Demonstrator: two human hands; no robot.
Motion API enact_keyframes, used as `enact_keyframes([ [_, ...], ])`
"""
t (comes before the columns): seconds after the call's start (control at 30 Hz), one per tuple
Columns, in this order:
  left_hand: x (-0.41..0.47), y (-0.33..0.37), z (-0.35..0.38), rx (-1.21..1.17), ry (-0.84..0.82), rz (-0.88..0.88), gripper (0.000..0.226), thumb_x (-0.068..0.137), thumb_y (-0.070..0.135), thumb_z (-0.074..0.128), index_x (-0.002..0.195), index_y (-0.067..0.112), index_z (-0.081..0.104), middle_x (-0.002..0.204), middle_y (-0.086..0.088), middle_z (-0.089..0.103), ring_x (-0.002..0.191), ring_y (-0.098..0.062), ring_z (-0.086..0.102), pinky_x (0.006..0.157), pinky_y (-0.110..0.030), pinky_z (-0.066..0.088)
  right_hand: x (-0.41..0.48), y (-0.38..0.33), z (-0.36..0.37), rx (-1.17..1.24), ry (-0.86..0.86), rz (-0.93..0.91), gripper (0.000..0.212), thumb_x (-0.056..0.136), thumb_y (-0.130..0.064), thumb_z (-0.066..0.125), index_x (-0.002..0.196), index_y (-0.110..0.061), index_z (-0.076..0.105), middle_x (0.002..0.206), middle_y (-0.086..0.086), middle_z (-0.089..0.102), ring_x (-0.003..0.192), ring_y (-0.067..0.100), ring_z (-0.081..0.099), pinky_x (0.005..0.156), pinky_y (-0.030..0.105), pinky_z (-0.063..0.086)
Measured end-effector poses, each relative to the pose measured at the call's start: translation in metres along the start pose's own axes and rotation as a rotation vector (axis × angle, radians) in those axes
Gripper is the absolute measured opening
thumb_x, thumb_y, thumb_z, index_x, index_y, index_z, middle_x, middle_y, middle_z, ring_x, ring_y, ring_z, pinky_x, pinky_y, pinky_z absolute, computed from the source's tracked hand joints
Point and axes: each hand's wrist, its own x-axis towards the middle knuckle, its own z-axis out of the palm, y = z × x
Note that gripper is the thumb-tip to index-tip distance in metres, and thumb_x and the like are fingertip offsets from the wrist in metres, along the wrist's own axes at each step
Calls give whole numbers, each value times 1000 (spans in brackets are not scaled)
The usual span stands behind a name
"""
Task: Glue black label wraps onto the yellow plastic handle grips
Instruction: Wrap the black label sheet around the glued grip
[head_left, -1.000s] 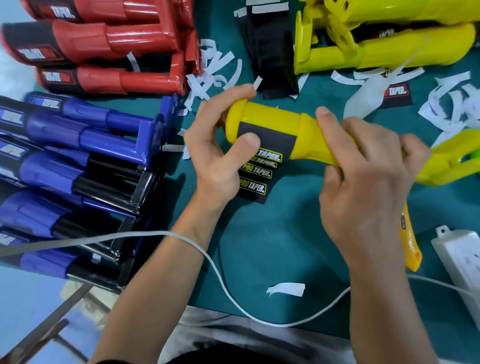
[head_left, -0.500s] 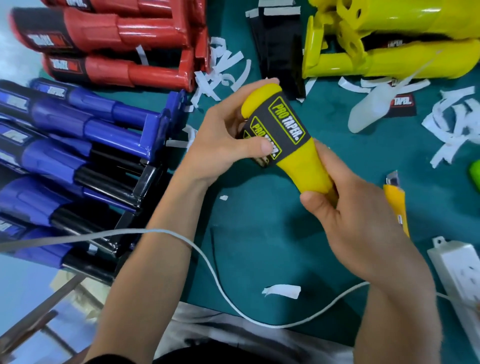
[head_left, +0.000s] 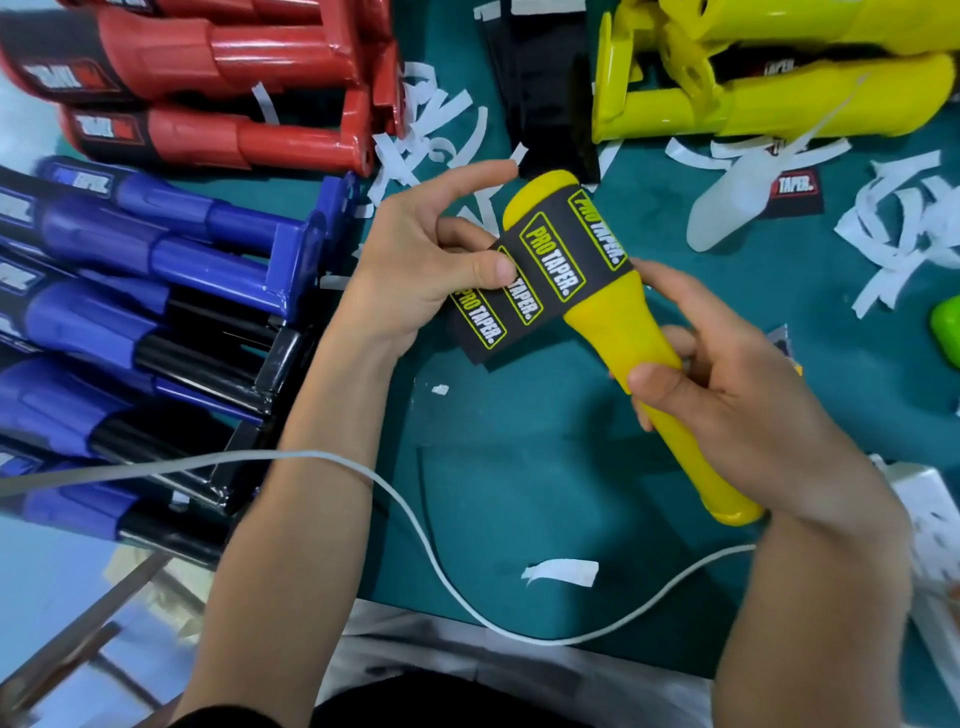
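A yellow handle grip (head_left: 618, 338) lies slanted above the green mat, its rounded end up and to the left. My right hand (head_left: 727, 389) grips its narrow lower part. A black label wrap (head_left: 540, 265) printed PRO TAPER sits partly round the thick end, with a loose flap sticking out to the lower left. My left hand (head_left: 426, 260) pinches that flap between thumb and fingers, the index finger stretched toward the grip's tip.
Red grips (head_left: 208, 93) lie top left, blue and black ones (head_left: 130, 291) at left, more yellow grips (head_left: 779, 88) top right. A stack of black labels (head_left: 540, 104) lies at the top. White backing strips (head_left: 909, 228) are scattered about. A white cable (head_left: 415, 525) crosses in front; a power strip (head_left: 935, 519) sits right.
The grip has turned more upright and swung lower. The label's free end, pressed against the grip before, now sticks out loose in my left hand's pinch.
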Motion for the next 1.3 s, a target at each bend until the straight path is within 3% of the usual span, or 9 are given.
enact_keyframes([
  [0.27, 6, -7, 6, 56, 88, 27, 59, 77, 3, 85, 131, 14, 63, 81, 1, 78, 71, -10, 68, 73, -20, 52, 10, 2, -4, 138, 10, 69, 59, 85, -33, 70, 136, -52, 49, 82, 18, 67, 59, 26, 63, 59, 36, 51],
  [0.4, 7, -6, 11, 37, 32, 54, 72, 74, 28, 89, 137, 8, 61, 84, -4, 71, 80, -24, 60, 79, -26, 48, 9, 1, -3, 277, -35, 88, 58, 86, -32, 67, 137, -53, 51, 85, 20, 66, 56, 26, 61, 56, 31, 51],
  [0.63, 6, -2, 15, 17, 85, 134, 64, 74, 47, 87, 127, 19, 65, 71, 13, 68, 69, -4, 62, 69, -22, 47, 17, 0, 16, 570, -186, 91, 60, 87, -34, 66, 144, -23, 49, 81, 14, 57, 47, 23, 44, 49, 27, 42],
  [0.87, 2, 2, 31, -130, -17, 15, 90, 71, 51, 88, 135, -4, 56, 100, -1, 77, 92, -17, 70, 85, -28, 53, 22, 7, 31, 880, -211, 53, 27, 92, -30, 64, 116, -19, 63, 77, 14, 59, 41, 15, 44, 47, 22, 40],
  [0.97, -1, -1, 34, -121, -100, -25, 58, 76, 60, 79, 111, 14, 74, 99, 5, 77, 91, -14, 69, 86, -28, 52, 26, 12, 35, 1017, -340, 61, 40, 92, -46, 67, 96, -7, 60, 66, 8, 59, 39, 8, 47, 44, 19, 41],
  [1.03, -4, -2, 40, -127, -136, -48, 42, 82, 62, 71, 94, 22, 78, 88, 7, 75, 79, -12, 66, 82, -25, 52, 29, 15, 37, 1011, -384, 91, 53, 93, -57, 62, 99, -5, 67, 60, 10, 56, 38, 8, 47, 45, 19, 42],
  [1.1, -6, -1, 50, -141, -107, -45, 41, 86, 60, 66, 86, 21, 76, 74, 3, 69, 63, -13, 57, 73, -24, 49, 33, 17, 39, 947, -327, 115, 61, 91, -66, 59, 117, -12, 72, 71, 15, 67, 40, 14, 52, 48, 21, 45],
  [1.2, -6, -2, 58, -130, 53, 30, 46, 82, 61, 68, 84, 16, 77, 77, -2, 73, 69, -17, 64, 74, -28, 51, 41, 19, 45, 714, -117, 122, 59, 94, -66, 52, 109, -13, 74, 87, 19, 74, 58, 25, 65, 59, 32, 54],
  [1.3, -7, -1, 58, -155, 169, 92, 58, 73, 55, 78, 95, 2, 76, 86, -7, 77, 81, -23, 69, 80, -34, 54, 43, 19, 45, 373, 211, -45, 40, 98, -47, 48, 108, -14, 68, 79, -7, 69, 69, 9, 60, 67, 25, 49],
])
